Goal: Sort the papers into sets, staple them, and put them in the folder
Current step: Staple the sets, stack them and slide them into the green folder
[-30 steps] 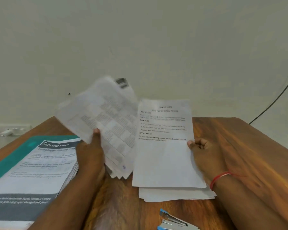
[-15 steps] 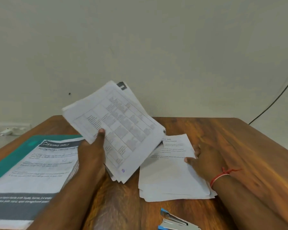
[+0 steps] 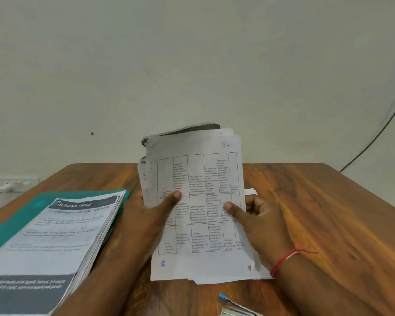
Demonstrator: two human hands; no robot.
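The sheaf is held in front of the body by both hands, close to upright, with its long axis running up and away from the wrists. The left hand is closed on the left edge, with the left thumb pressed on the front sheet and the fingers hidden behind. The right hand is closed on the right edge, with the right thumb on the same sheet. The gridded front sheet faces the camera.

Sorting is judged to be the step in hand, so the front sheet is to be peeled off and laid on its set. One stack lies on the folder, outboard of the left grip and nearer that hand. Its long axis runs roughly parallel to the left forearm. Sheets show below the lower edge of the sheaf, but it cannot be told whether they form a separate pile on the table. The stapler lies on the body side of the right grip, apart from the paper and nearer the right hand. A transfer to the folder side is best assigned to the left hand, while the right keeps the sheaf
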